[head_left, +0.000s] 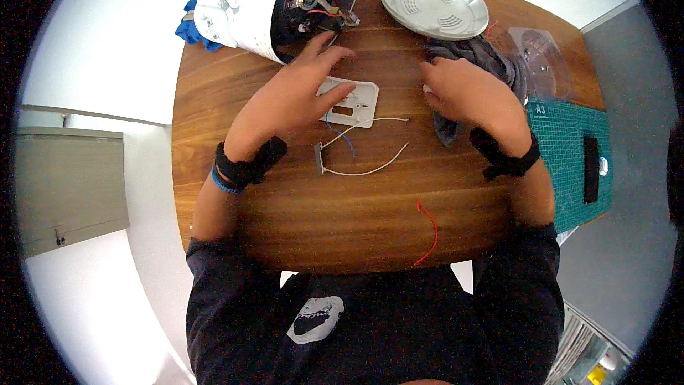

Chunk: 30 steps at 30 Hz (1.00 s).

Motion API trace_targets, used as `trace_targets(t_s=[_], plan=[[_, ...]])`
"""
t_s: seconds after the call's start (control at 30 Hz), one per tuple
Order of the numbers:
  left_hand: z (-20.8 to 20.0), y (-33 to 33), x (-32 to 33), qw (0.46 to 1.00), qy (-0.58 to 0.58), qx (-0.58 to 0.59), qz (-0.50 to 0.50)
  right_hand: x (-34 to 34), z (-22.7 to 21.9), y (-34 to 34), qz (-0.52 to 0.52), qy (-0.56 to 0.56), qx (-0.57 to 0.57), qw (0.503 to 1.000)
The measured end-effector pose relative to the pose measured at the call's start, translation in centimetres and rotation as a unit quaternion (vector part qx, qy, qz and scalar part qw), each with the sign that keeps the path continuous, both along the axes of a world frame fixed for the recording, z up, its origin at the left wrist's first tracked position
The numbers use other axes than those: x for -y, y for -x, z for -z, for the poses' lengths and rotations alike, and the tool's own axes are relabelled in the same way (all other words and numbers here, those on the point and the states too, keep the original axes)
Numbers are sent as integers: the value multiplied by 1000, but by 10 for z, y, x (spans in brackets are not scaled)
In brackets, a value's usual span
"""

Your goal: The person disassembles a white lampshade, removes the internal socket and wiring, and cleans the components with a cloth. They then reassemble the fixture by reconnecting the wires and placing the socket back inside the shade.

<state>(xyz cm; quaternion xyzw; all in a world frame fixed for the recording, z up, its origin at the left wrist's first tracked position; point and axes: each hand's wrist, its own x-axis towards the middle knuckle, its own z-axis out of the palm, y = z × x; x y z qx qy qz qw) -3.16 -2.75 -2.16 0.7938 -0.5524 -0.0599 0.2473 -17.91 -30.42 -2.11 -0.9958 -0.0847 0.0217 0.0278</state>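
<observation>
My left hand (299, 93) is open, fingers spread, partly over a white plastic cover plate (365, 103) with cut-outs. Its fingertips are near the mouth of a white cylindrical housing (246, 7) lying on its side, with a metal part and wires (313, 3) inside. Closed, my right hand (470, 93) is beside a crumpled dark grey cloth (491, 57). Something small and white shows at its fingertips, too small to name. In front of the plate lies a grey bar-shaped component (319, 159) with two white leads. A blue wire (349, 144) lies beside it.
A white round vented cover (434, 3) lies at the back, a clear plastic piece (545, 64) to its right. On the right, a green cutting mat (563, 150) carries a black bar (591, 169). One red wire (434, 232) lies near the wooden table's (342, 224) front edge.
</observation>
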Motion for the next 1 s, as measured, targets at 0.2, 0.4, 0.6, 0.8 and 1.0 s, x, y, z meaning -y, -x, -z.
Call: trace_targets(t_s=[0.2, 0.4, 0.6, 0.8, 1.0], plan=[[14, -16, 15, 999, -13, -49, -13, -5, -1, 1, -6, -12, -39, 999], [25, -34, 44, 998, 17, -58, -6, 3, 1, -1, -18, 1, -48, 999], [12, -26, 52, 988, 29, -148, -18, 0, -4, -1, -10, -3, -50, 999], [11, -27, 44, 959, 120, -245, -80, -2, -5, -2, -1, -8, -43, 999], [-4, -15, 40, 921, 150, -345, -102, -2, 8, -2, 13, -2, -26, 1000]])
